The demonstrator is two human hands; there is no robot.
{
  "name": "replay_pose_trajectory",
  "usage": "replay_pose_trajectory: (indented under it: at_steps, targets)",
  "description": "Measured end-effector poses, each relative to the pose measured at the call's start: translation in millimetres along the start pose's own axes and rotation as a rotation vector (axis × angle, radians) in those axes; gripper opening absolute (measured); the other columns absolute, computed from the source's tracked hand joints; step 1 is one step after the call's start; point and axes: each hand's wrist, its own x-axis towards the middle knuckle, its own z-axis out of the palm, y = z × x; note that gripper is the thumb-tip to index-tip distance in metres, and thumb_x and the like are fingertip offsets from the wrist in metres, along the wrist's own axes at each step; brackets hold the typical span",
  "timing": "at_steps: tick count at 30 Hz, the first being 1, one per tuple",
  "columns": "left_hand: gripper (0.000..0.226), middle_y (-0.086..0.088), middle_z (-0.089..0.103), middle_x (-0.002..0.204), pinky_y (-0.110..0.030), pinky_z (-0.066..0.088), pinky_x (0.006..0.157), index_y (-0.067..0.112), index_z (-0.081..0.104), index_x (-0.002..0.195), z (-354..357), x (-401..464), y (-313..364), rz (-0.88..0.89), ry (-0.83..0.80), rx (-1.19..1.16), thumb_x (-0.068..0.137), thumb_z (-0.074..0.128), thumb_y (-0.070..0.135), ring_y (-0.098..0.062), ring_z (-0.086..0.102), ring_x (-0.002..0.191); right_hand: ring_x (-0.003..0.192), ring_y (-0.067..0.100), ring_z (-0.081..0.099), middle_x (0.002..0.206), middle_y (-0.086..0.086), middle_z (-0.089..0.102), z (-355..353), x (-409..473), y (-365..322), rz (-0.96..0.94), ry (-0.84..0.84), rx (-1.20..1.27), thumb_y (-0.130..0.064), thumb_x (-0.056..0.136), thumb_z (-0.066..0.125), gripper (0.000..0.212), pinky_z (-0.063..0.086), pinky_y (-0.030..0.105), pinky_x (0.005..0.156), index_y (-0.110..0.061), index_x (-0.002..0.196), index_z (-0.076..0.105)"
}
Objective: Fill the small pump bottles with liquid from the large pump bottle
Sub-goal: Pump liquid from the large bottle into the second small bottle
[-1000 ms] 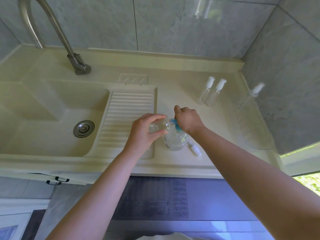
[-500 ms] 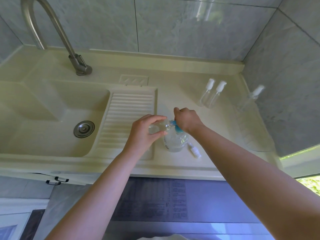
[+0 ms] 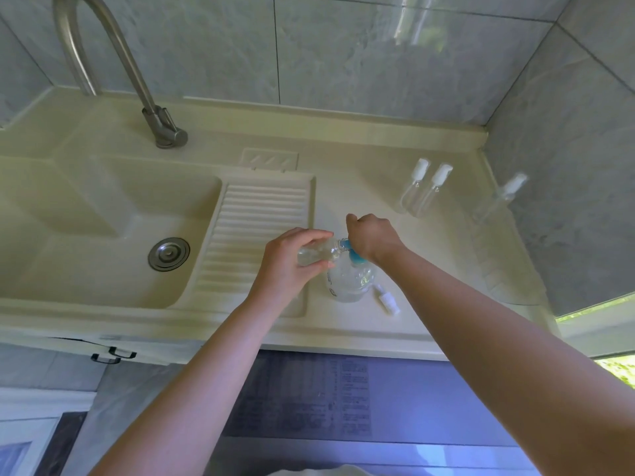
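- The left hand [image 3: 287,261] has its fingers [image 3: 311,235] curled around 1 small pump bottle [image 3: 314,252], tilted, mouth at the blue pump [image 3: 354,256].
- The right hand [image 3: 372,237], fingers closed, presses that pump on the large pump bottle [image 3: 348,281].
- Almost nothing moved in 1 second; filling probably continues.
- Its loose cap [image 3: 386,298] lies on the tabletop [image 3: 343,201].

Quick count: four small clear plastic pump bottles total. One, capless [image 3: 314,254], is held sideways near the middle; a pair with white tops [image 3: 412,192] [image 3: 431,194] stands touching at about 2 o'clock, plus a loner [image 3: 498,201] further right. One large clear pump bottle with a blue pump [image 3: 350,280]. One loose white pump cap [image 3: 386,298] at its 4 o'clock. One curved steel tap [image 3: 137,80]. One round metal drain [image 3: 168,254]. Two hands [image 3: 288,266] [image 3: 372,237].
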Motion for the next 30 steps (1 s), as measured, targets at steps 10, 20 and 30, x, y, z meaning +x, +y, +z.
replay_pose_trajectory:
  at_steps: [10,20,30]
  targets:
    - [0.048,0.01,0.069,0.108,-0.007,0.043,0.089,0.02,0.072,0.114,1.8,-1.6,2.0,-0.013,0.019,-0.044,0.069,0.087,0.013,0.001,0.061,0.099,0.076,0.026,0.048,0.084,0.01,0.053,-7.2,0.6,-1.2,0.05,-0.033,0.047,-0.034,0.096,0.04,0.031,0.035,0.031,0.063,-0.008,0.084,0.052]
    - [0.048,0.008,0.069,0.109,-0.006,0.04,0.089,0.02,0.072,0.114,2.6,-1.7,0.0,-0.02,0.017,-0.046,0.069,0.087,0.013,0.0,0.061,0.1,0.079,0.029,0.05,0.092,0.013,0.058,-4.5,-1.6,-0.1,0.048,-0.003,0.075,-0.033,0.096,0.038,0.035,0.036,0.031,0.062,-0.003,0.091,0.058]
    - [0.049,0.008,0.07,0.11,-0.011,0.044,0.093,0.022,0.072,0.114,1.4,-0.9,0.8,-0.022,0.009,-0.067,0.068,0.088,0.012,-0.001,0.063,0.1,0.071,0.027,0.043,0.074,0.008,0.045,-0.6,0.5,0.1,0.03,-0.006,-0.035,-0.023,0.095,0.039,0.028,0.029,0.03,0.055,-0.012,0.069,0.038]
